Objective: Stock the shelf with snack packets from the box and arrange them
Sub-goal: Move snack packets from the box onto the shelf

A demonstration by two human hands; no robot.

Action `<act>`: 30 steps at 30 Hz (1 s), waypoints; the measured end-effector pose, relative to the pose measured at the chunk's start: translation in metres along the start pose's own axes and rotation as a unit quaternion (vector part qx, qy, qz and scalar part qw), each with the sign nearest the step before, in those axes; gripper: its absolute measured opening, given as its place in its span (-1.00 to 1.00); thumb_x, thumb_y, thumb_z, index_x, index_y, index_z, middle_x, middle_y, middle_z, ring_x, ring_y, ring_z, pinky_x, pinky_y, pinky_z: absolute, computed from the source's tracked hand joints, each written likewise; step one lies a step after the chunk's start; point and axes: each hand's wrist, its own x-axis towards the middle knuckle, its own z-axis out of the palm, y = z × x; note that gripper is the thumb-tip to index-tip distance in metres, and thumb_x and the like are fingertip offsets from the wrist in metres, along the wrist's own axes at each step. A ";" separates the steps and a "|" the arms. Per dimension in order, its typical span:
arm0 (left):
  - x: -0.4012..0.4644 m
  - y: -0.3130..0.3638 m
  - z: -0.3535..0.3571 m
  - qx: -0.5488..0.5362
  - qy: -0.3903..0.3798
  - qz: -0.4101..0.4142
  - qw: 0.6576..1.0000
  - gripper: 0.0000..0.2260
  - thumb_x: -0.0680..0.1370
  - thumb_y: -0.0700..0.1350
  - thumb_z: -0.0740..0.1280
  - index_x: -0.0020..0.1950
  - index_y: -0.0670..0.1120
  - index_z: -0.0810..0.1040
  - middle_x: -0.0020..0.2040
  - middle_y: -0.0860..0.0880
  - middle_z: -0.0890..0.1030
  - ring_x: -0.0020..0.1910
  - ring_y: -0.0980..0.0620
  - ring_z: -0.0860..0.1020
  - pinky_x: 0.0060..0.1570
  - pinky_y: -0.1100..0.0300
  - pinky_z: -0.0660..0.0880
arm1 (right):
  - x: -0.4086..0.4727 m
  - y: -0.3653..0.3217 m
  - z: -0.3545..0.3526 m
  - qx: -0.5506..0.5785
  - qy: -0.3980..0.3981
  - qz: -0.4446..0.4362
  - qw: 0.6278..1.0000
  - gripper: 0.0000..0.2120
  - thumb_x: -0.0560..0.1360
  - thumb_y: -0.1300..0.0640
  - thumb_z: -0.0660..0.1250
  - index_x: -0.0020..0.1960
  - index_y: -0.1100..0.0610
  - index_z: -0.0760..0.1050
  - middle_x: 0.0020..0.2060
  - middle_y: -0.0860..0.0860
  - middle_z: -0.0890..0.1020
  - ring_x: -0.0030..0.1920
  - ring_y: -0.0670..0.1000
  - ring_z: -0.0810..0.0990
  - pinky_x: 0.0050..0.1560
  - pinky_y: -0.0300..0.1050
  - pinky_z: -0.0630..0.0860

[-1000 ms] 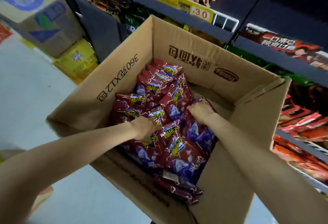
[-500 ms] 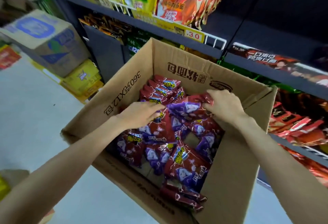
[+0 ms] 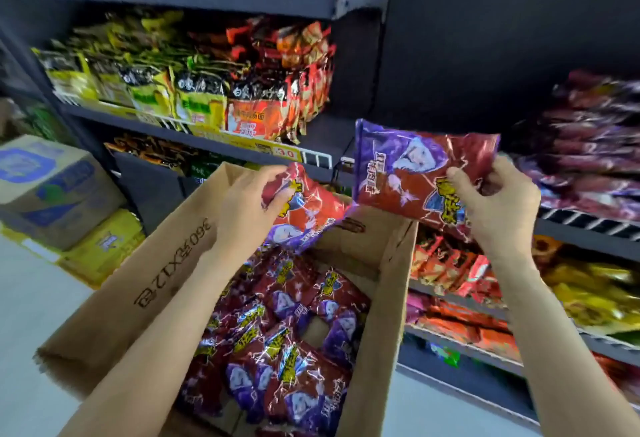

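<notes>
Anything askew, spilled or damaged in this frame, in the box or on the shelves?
Nothing spilled or visibly damaged. The packets in the cardboard box lie jumbled at mixed angles, with a gap showing the box bottom. The left hand and right hand each grip one red-purple packet above it. The matching stack on the right shelf is too blurred to judge.

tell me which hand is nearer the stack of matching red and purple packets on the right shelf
Right. The right hand, gripping a packet, is just left of that stack. The left hand holds another packet above the box, farther left.
</notes>
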 end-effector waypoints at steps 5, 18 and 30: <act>0.043 0.066 0.025 0.016 0.081 0.092 0.992 -0.74 0.50 -0.10 0.41 0.14 -0.19 0.56 -0.05 -0.10 0.64 -0.16 -0.05 0.61 -0.14 0.36 0.39 | 0.057 0.014 -0.063 -0.012 0.132 -0.070 0.989 -0.76 0.51 -0.01 0.35 -0.16 0.16 0.45 -0.38 -0.08 0.53 -0.42 -0.12 0.42 -0.20 -0.07 0.45; 0.154 0.150 0.104 0.114 0.159 0.193 0.962 -0.82 0.53 -0.08 0.36 0.11 -0.06 0.52 -0.15 -0.03 0.63 -0.18 -0.05 0.59 -0.41 0.13 0.47 | 0.160 0.091 -0.056 -0.462 -0.167 -0.398 0.775 -0.73 0.25 0.34 0.48 -0.08 0.14 0.61 -0.35 0.07 0.58 -0.36 0.11 0.60 -0.47 -0.19 0.35; 0.222 0.227 0.220 0.111 0.181 0.309 0.927 -0.96 0.48 -0.11 0.37 -0.10 -0.04 0.61 -0.34 0.07 0.58 -0.33 0.05 0.52 -0.50 0.20 0.43 | 0.171 0.141 -0.081 -0.501 -0.274 -0.242 0.785 -0.53 0.48 0.32 0.22 0.31 -0.04 0.41 0.02 0.01 0.63 0.03 0.11 0.61 0.12 -0.06 0.42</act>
